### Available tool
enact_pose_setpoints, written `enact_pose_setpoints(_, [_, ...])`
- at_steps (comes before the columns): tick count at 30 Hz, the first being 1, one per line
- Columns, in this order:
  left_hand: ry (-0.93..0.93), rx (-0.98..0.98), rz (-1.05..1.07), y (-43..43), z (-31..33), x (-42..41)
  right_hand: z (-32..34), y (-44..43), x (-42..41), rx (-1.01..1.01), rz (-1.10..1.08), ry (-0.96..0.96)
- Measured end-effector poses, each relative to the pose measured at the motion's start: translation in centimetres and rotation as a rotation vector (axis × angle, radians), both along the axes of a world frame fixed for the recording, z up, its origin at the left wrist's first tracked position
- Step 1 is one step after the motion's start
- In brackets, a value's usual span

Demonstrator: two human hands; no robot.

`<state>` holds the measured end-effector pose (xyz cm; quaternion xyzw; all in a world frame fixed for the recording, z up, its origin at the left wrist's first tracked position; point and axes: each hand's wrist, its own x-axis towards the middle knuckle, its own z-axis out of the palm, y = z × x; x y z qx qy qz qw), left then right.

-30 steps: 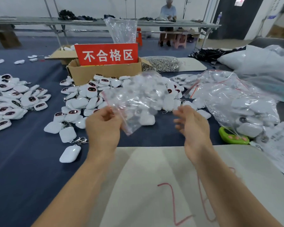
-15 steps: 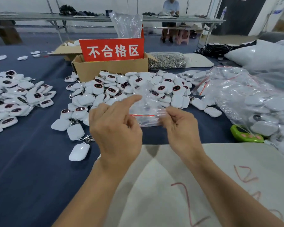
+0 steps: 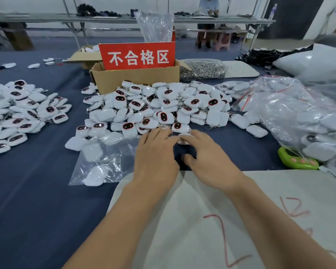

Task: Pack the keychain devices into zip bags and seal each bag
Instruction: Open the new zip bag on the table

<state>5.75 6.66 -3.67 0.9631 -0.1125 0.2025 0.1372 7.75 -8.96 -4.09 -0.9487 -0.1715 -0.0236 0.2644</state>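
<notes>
**Fig. Both hands at the pile's near edge**

Risk, as I judge it: clasps among the heaped keychain devices point(image 3: 159, 105) may interlock, so lifting one could drag its neighbours. The zip bag point(image 3: 109, 162) lies flat and unheld, beside the left hand point(image 3: 155, 154). That hand's fingers are straight at the pile's edge and hold nothing. The right hand point(image 3: 206, 158) touches one white device point(image 3: 183, 137) with its fingertips, thumb apart, not yet pinching.

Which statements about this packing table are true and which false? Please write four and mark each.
The left hand and the right hand both reach the middle pile of keychain devices. True.
The left hand holds the zip bag. False: it lies on the blue cloth, left of that hand.
A red sign stands in the cardboard box behind the pile. True.
The green device lies left of the pile. False: it lies to the right, by the big clear bag.
</notes>
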Motion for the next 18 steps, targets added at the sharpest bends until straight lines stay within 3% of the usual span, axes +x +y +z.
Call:
enact_pose_setpoints(2, [-0.056, -0.092, -0.040, -0.1, -0.1, 0.1, 0.2, -0.1, -0.2, 0.071, -0.086, 0.015])
enact_pose_setpoints(6, [-0.122, -0.214, -0.108, -0.8, -0.3, 0.2, 0.6, -0.4, -0.3, 0.021, -0.121, -0.004])
enact_pose_setpoints(10, [0.010, -0.353, -0.194, -1.8, 0.0, -0.1, 1.2, -0.7, -0.5, 0.299, -0.251, -0.014])
enact_pose_setpoints(18, [0.076, -0.840, -0.084, -2.3, 0.6, -0.2, 1.6, -1.4, -1.1, 0.858, -0.215, 0.274])
